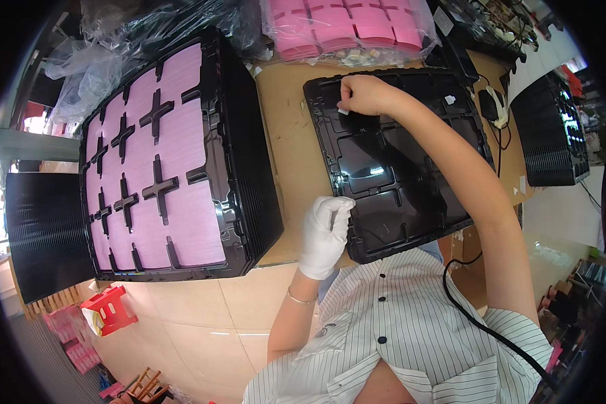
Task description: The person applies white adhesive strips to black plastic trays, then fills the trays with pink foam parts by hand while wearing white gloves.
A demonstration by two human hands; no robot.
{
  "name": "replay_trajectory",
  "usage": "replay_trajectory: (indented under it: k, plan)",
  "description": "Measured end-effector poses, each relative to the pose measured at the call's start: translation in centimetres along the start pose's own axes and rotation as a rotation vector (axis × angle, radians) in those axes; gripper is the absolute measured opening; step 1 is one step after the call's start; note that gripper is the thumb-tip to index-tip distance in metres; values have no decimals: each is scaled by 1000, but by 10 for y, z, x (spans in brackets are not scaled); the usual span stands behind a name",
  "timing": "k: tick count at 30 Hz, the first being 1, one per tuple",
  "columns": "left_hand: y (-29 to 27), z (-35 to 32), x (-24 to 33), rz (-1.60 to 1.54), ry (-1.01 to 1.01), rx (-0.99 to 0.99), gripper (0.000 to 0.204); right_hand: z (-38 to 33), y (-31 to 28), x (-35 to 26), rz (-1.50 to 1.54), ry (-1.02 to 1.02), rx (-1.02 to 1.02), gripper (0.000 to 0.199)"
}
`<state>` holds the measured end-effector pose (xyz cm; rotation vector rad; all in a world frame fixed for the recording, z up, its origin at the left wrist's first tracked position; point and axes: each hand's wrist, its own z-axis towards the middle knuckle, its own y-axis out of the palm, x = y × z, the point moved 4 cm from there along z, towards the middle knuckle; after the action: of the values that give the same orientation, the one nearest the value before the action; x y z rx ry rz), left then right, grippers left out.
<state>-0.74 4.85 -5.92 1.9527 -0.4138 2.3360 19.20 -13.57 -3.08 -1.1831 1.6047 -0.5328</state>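
A black plastic tray (374, 236) with moulded compartments lies in front of me on a cardboard-covered surface. My right hand (367, 95), bare, is over the tray's far left corner. Its fingertips pinch a small white piece (343, 110), too small to identify. My left hand (323, 236), in a white glove, is by the tray's near left edge with its fingers curled together; what they hold, if anything, is hidden. Another small white scrap (450, 100) lies at the tray's far right.
At the left stands a tall stack of black trays (249, 155), its top covered by pink foam sheets (141, 215) between black cross-shaped dividers. Bagged pink sheets (343, 30) lie beyond the tray. More black trays (549, 135) are stacked at right. A black cable (498, 330) crosses my shirt.
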Motion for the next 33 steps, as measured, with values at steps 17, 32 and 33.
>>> replay_trajectory:
  k: [17, 32, 33]
  plan:
    - [3, 4, 11, 109, 89, 9, 8, -2, 10, 10, -181, -165, 270, 10]
    - [4, 1, 12, 124, 37, 34, 10, -103, -61, 159, 1552, -124, 304, 22]
    - [3, 1, 11, 135, 19, 35, 9, -109, -68, 183, 1511, -96, 330, 26]
